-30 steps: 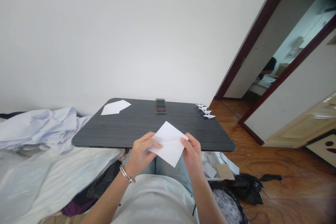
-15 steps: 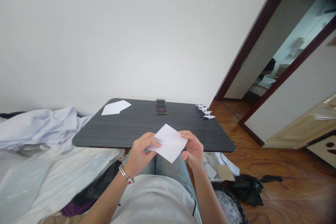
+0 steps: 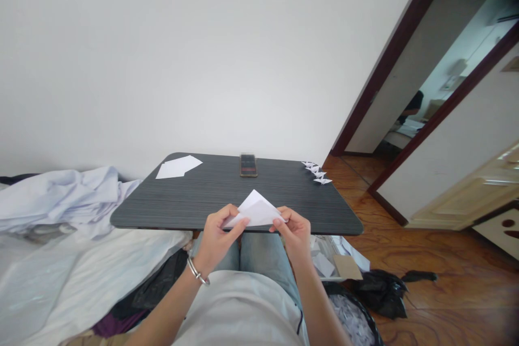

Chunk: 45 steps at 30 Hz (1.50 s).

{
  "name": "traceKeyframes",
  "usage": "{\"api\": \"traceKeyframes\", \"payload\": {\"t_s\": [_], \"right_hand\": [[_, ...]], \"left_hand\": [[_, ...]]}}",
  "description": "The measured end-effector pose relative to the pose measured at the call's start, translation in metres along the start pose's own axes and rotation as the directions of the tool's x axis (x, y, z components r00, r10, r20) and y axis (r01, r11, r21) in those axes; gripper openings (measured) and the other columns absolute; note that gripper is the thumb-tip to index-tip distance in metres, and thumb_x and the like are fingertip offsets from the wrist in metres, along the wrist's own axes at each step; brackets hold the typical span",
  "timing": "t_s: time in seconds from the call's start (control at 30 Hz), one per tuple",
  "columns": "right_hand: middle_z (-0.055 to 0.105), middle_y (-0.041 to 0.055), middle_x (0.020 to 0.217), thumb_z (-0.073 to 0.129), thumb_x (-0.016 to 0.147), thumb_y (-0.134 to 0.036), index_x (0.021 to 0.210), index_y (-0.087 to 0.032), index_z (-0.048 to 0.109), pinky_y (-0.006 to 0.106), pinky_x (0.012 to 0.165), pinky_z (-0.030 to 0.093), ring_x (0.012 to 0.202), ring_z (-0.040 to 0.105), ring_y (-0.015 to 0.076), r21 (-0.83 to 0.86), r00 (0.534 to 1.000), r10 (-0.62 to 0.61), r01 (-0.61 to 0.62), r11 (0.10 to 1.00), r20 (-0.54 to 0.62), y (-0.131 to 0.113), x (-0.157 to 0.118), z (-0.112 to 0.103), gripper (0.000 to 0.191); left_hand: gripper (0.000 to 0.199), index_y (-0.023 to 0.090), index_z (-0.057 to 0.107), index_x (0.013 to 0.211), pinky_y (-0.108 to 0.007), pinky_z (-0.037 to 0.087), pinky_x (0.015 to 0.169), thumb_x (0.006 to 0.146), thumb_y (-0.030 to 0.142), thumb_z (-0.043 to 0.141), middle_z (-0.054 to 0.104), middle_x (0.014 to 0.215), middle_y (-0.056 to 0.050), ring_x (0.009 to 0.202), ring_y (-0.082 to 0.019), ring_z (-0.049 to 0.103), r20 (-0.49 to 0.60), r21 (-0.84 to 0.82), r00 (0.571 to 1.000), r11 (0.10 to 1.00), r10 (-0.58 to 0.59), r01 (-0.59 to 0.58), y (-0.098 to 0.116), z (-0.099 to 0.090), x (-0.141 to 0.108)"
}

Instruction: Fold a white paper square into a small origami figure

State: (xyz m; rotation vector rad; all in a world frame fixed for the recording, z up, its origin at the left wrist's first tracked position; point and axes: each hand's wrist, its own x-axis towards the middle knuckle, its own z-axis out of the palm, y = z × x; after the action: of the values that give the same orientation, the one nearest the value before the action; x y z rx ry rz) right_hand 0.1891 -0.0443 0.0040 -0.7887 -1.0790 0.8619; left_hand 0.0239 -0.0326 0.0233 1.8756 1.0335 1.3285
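Note:
A white sheet of paper (image 3: 258, 211), doubled over into a triangle with its tip pointing away from me, is held at the table's near edge. My left hand (image 3: 221, 232) pinches its left corner, thumb on top and fingers curled beneath. At the right corner, my right hand (image 3: 294, 230) grips the paper between thumb and fingers. On the dark table (image 3: 194, 205), more white paper sheets (image 3: 178, 166) lie at the far left. Several small folded paper pieces (image 3: 316, 173) stand in a row at the far right.
A phone (image 3: 248, 165) lies near the table's back edge, by the white wall. White cloth (image 3: 73, 194) is heaped at the left. Below on the right are a box of papers (image 3: 338, 262), a bin of scraps (image 3: 352, 319) and a black bag (image 3: 383, 292).
The paper was a flat open diamond; its near half is now folded up into a triangle. My right hand has closed on the right corner, and my left thumb has shifted along the lower edge.

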Motion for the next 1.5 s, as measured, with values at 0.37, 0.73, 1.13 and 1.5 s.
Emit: {"api": "traceKeyframes", "payload": {"t_s": [0.37, 0.73, 1.13, 1.5], "right_hand": [[0.056, -0.001, 0.058, 0.069, 0.062, -0.025, 0.051, -0.016, 0.051, 0.019, 0.043, 0.045, 0.052, 0.049, 0.0092, 0.076, 0.984, 0.149, -0.142, 0.987, -0.097, -0.001, -0.001, 0.004, 0.023], [0.054, -0.0012, 0.055, 0.068, 0.063, -0.026, 0.051, -0.017, 0.052, 0.021, 0.044, 0.043, 0.048, 0.049, 0.0097, 0.011, 0.987, 0.121, -0.12, 0.993, -0.107, 0.003, -0.001, 0.002, 0.022], [0.056, -0.001, 0.055, 0.068, 0.063, -0.027, 0.053, -0.016, 0.053, 0.021, 0.045, 0.044, 0.048, 0.051, 0.0097, -0.004, 0.983, 0.13, -0.132, 0.991, -0.127, 0.0, -0.001, 0.003, 0.021], [0.061, -0.0012, 0.058, 0.066, 0.066, -0.027, 0.066, -0.016, 0.062, 0.022, 0.049, 0.039, 0.051, 0.051, 0.0111, 0.018, 0.975, 0.212, -0.212, 0.977, -0.07, -0.008, 0.002, 0.0, 0.012]], "left_hand": [[0.038, 0.018, 0.041, 0.107, -0.019, 0.045, 0.052, 0.074, 0.026, 0.057, 0.057, 0.069, 0.001, 0.06, -0.011, 0.054, 0.048, -0.311, 0.983, 0.933, -0.177, 0.183, 0.003, 0.009, 0.001], [0.037, 0.016, 0.054, 0.109, -0.024, 0.055, 0.059, 0.073, 0.026, 0.057, 0.061, 0.102, -0.007, 0.082, -0.018, 0.059, 0.042, -0.285, 0.986, 0.944, -0.162, 0.168, 0.0, 0.009, 0.0], [0.037, 0.017, 0.058, 0.109, -0.027, 0.057, 0.064, 0.073, 0.026, 0.057, 0.061, 0.108, -0.006, 0.085, -0.02, 0.061, 0.025, -0.26, 0.988, 0.953, -0.152, 0.153, -0.002, 0.01, -0.001], [0.035, 0.019, 0.06, 0.107, -0.026, 0.056, 0.06, 0.072, 0.024, 0.057, 0.063, 0.107, -0.006, 0.079, -0.018, 0.062, 0.138, -0.24, 0.984, 0.96, -0.113, 0.144, -0.001, 0.01, -0.001]]}}
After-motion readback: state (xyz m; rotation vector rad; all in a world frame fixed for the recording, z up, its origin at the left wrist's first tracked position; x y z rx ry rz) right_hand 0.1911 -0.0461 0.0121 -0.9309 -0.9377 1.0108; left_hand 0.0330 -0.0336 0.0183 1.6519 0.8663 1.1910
